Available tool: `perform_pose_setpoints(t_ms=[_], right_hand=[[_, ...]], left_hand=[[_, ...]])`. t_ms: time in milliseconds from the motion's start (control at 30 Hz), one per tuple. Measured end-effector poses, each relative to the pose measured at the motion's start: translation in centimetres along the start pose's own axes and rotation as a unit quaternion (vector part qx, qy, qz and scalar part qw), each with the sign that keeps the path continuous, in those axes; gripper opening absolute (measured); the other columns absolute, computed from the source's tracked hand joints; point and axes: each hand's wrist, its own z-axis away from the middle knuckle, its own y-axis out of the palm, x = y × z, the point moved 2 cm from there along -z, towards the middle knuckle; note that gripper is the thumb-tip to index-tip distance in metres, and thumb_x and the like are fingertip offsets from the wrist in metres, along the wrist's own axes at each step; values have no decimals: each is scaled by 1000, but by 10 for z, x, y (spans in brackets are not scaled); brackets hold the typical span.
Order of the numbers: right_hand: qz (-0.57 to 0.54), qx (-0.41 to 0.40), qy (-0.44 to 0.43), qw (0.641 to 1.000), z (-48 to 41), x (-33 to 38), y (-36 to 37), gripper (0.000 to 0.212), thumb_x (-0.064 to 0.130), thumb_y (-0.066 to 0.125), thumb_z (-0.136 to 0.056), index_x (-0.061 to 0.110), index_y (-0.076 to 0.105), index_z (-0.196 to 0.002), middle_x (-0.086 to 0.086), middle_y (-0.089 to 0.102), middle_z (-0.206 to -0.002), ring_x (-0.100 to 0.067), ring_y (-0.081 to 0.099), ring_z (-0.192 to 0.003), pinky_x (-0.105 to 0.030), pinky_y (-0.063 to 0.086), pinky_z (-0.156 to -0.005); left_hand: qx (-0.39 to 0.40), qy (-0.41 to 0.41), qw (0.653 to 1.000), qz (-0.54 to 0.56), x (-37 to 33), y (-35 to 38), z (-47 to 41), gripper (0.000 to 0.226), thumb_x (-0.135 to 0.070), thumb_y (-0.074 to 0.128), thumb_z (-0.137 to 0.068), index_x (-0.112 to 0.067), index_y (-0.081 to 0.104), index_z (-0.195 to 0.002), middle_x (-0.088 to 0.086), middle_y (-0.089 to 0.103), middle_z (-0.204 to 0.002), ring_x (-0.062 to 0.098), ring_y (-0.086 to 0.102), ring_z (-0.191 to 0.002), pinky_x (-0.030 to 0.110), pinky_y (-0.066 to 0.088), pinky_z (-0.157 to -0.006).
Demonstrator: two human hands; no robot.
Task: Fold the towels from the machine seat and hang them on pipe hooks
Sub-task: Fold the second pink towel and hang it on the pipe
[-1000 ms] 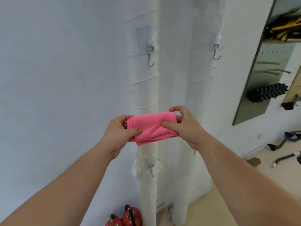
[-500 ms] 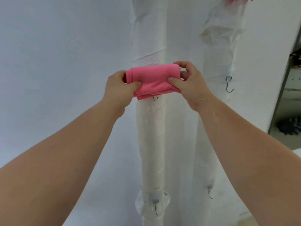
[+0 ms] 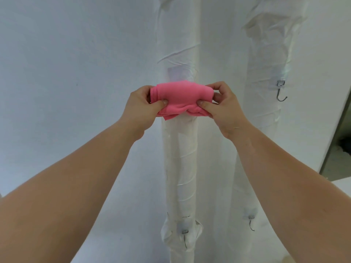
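A folded pink towel (image 3: 180, 96) is held up against the left white wrapped pipe (image 3: 180, 158), over the spot where that pipe's hook sits; the hook itself is hidden behind the cloth. My left hand (image 3: 141, 107) pinches the towel's left end between thumb and fingers. My right hand (image 3: 222, 105) pinches its right end the same way. The towel is bunched along its lower edge. On the right pipe (image 3: 266, 114) a bare metal hook (image 3: 281, 92) hangs at about the same height.
Two lower hooks hang near the bottom, a lower left hook (image 3: 184, 238) and a lower right hook (image 3: 251, 223). A plain white wall (image 3: 76, 73) fills the left. A dark doorway edge (image 3: 340, 145) shows at far right.
Both hands have lifted the towel from waist height up to the left pipe's upper hook and pressed it closer; the view tilted up, and the towel is now more bunched.
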Motion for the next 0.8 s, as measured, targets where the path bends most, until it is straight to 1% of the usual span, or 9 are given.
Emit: perform_pose_setpoints(t_ms=[100, 200, 333, 433, 533, 600, 633, 733, 800], right_hand=[[-27, 17, 28, 999, 1, 0, 0, 28, -7, 67, -86, 17, 59, -99, -20, 74, -93, -29, 72, -78, -45, 62, -77], [-74, 12, 60, 995, 0, 6, 0, 22, -9, 64, -85, 12, 58, -91, -16, 71, -78, -24, 69, -64, -33, 58, -62], [-36, 53, 63, 996, -6, 9, 0, 13, -2, 60, -87, 7, 68, -90, -11, 68, -78, -21, 65, -68, -31, 54, -59], [38, 72, 62, 995, -15, 8, 0, 11, 5, 61, -91, 8, 72, -89, -5, 69, -72, -14, 61, -62, -27, 50, -53], [77, 79, 83, 990, -22, 11, 0, 11, 9, 62, -90, 12, 73, -92, -3, 70, -74, -12, 64, -64, -26, 53, -56], [96, 63, 107, 988, -25, 11, 2, 13, 11, 64, -88, 15, 69, -99, -2, 71, -82, -14, 67, -72, -31, 58, -60], [116, 41, 104, 987, -25, 8, 2, 21, 14, 66, -85, 18, 65, -106, -2, 70, -89, -17, 69, -77, -35, 60, -64], [196, -49, -26, 979, -19, 4, -1, 56, 21, 73, -74, 30, 49, -123, -3, 57, -114, -22, 65, -95, -36, 59, -78], [244, -44, -169, 954, -11, 6, 3, 55, 7, 68, -74, 22, 55, -125, -2, 53, -120, -16, 59, -103, -32, 53, -89]], left_hand=[[28, -12, 999, 27, 2, 0, 2, 26, -3, 70, -87, -11, 68, -111, 14, 75, -105, 29, 73, -99, 49, 59, -90], [59, -29, 995, 75, 1, -2, 2, 32, 3, 66, -90, -3, 65, -121, 19, 73, -112, 31, 73, -103, 47, 59, -92], [89, -42, 991, 96, 1, -7, -2, 37, 4, 66, -90, -3, 62, -126, 20, 71, -119, 32, 71, -107, 46, 58, -92], [55, -22, 998, 37, -1, -8, -6, 35, -1, 70, -85, -9, 64, -119, 18, 73, -110, 32, 73, -100, 49, 60, -89], [1, -4, 1000, -13, -4, 0, -9, 31, -1, 67, -86, -23, 59, -106, 12, 72, -93, 24, 70, -76, 39, 60, -73], [-27, 15, 999, -44, -5, 5, -7, 36, -5, 66, -85, -29, 53, -110, 8, 68, -88, 20, 64, -71, 33, 55, -63], [-42, 42, 995, -85, -5, 6, -5, 41, -9, 66, -84, -30, 51, -116, 6, 66, -90, 19, 63, -74, 31, 53, -65], [-86, 193, 938, -274, -7, 8, 4, 54, -10, 64, -81, -27, 53, -132, 7, 58, -114, 25, 58, -101, 33, 47, -87], [-88, 303, 882, -350, -11, 15, 7, 49, -7, 57, -81, -19, 64, -128, 14, 59, -126, 36, 56, -110, 42, 47, -93]])
